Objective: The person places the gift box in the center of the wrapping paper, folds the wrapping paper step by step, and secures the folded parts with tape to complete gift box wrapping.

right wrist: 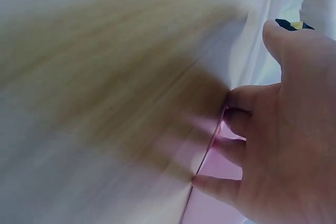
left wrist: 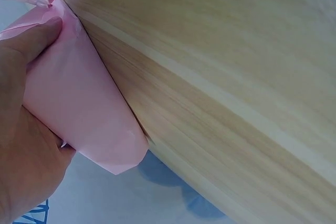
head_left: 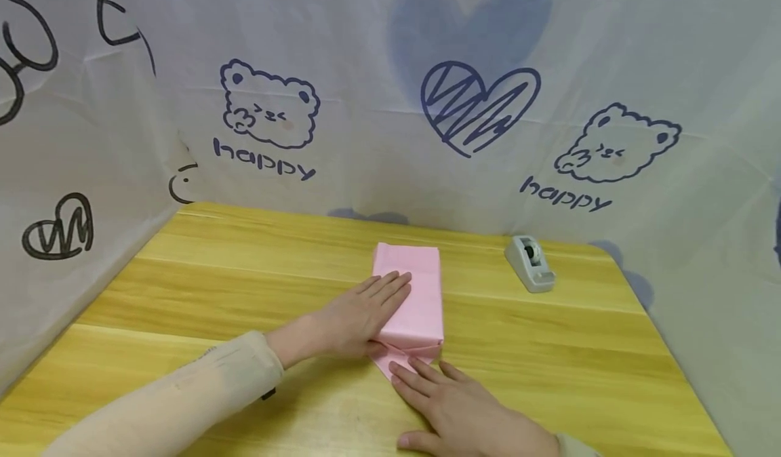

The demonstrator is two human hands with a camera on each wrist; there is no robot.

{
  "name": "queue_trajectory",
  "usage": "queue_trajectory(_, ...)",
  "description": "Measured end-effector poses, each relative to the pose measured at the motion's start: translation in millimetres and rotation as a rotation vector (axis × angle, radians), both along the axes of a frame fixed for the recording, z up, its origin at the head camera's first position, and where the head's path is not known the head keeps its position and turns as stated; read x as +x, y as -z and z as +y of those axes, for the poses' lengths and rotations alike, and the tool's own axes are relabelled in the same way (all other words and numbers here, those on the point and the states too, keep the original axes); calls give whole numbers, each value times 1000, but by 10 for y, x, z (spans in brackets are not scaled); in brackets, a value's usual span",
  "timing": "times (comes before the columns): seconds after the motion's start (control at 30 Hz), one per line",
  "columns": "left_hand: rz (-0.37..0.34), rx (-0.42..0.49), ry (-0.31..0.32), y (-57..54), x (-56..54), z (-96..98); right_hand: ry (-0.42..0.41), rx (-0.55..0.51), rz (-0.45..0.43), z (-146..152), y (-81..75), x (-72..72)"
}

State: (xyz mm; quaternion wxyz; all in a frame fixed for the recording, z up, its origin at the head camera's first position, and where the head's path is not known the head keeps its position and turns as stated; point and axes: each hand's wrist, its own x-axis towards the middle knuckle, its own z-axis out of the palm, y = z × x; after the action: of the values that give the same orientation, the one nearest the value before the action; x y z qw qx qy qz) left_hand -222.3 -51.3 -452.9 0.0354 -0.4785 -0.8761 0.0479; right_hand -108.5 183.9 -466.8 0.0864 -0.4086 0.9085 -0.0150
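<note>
A box wrapped in pink paper lies on the wooden table, its long side running away from me. My left hand rests across its top with the fingers extended, while the thumb touches the paper at the near end. A pointed flap of pink paper spreads from that end onto the table. Over this flap, my right hand presses down with straight, spread fingers. In the right wrist view, the fingertips of the right hand meet the tabletop beside the pink paper.
A white tape dispenser with a roll in it stands at the back right of the yellow wood-grain table. White cloth with drawn bears and hearts hangs behind the table and along its sides.
</note>
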Motion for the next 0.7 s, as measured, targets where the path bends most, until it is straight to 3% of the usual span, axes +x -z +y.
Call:
queue_trajectory(0.2,26,-26,-3,-10,7,-7,12,-4,-15,-14,8,4)
queue_trajectory(0.4,32,-40,4,-4,14,6,-36,-142,5,99,-43,-42)
queue_trajectory(0.57,34,-32,5,-11,18,7,-22,-449,221,168,-133,-184)
queue_trajectory(0.63,41,-25,9,-16,16,-1,30,-527,304,177,-155,-270)
queue_trajectory(0.7,48,-18,11,-20,14,-8,116,-544,325,177,-169,-355)
